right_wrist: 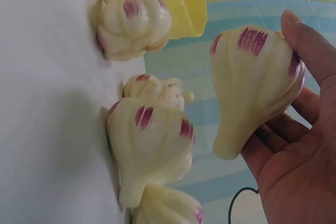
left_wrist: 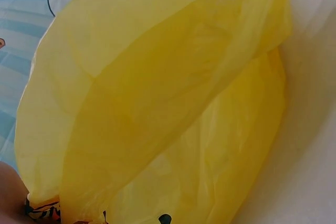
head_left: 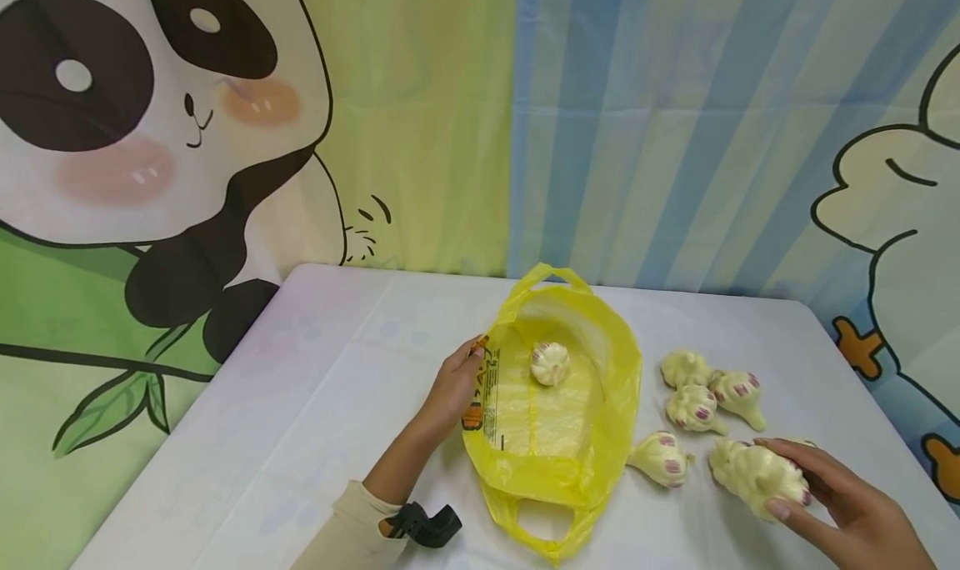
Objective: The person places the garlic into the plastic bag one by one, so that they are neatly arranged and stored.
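Observation:
A yellow plastic bag (head_left: 622,403) lies with its mouth open, one garlic bulb (head_left: 551,363) inside. My left hand (head_left: 452,391) pinches the bag's left rim; the left wrist view is mostly filled by the yellow plastic (left_wrist: 136,103). In my right hand (head_left: 858,499), a garlic bulb (right_wrist: 252,77) with purple streaks is gripped between thumb and fingers, raised off the table. Beneath and beside it, other bulbs partly overlap it in the head view. A loose garlic bulb (head_left: 663,460) rests just right of the bag.
Several more garlic bulbs (head_left: 693,407) cluster farther back on the right. All stand on a white-covered table (head_left: 315,403). A black wrist mount (head_left: 427,526) sits on my left wrist. Behind the table hangs a printed curtain (head_left: 420,120) with a panda.

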A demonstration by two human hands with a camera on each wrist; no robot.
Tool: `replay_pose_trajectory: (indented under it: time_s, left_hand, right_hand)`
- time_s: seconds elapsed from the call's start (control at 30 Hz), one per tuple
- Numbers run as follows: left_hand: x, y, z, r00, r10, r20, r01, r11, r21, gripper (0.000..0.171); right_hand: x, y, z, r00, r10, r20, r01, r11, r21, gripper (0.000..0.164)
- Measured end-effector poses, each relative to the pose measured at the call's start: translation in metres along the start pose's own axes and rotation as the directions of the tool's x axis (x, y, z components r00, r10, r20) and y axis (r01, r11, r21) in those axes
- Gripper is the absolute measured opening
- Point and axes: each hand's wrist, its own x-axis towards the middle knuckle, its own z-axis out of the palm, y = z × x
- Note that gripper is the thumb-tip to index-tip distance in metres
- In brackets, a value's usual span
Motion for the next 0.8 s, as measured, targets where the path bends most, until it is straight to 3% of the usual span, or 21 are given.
replay_pose_trajectory:
  time_s: [0.23,0.4,0.63,0.8]
  left_hand:
    - [-0.001,0.0,0.001,1.0,0.01,0.009,-0.01,1.0,-0.02,0.05]
    - [0.0,-0.002,0.001,1.0,0.013,0.011,-0.012,1.0,-0.02,0.051]
    - [0.001,-0.002,0.002,1.0,0.0,0.0,0.0,1.0,-0.01,0.05]
    - [0.001,-0.003,0.002,1.0,-0.007,0.001,0.007,1.0,-0.017,0.049]
  right_hand:
    - [0.011,-0.007,0.002,0.996,0.067,0.058,-0.067,0.998,-0.008,0.056]
    - [0.022,-0.015,0.001,0.996,0.045,0.078,-0.043,0.999,-0.026,0.058]
    - [0.045,-0.033,-0.003,0.982,-0.172,0.078,0.167,0.984,0.068,0.059]
    - [0.06,-0.042,-0.003,0.971,-0.228,0.074,0.22,0.97,0.099,0.057]
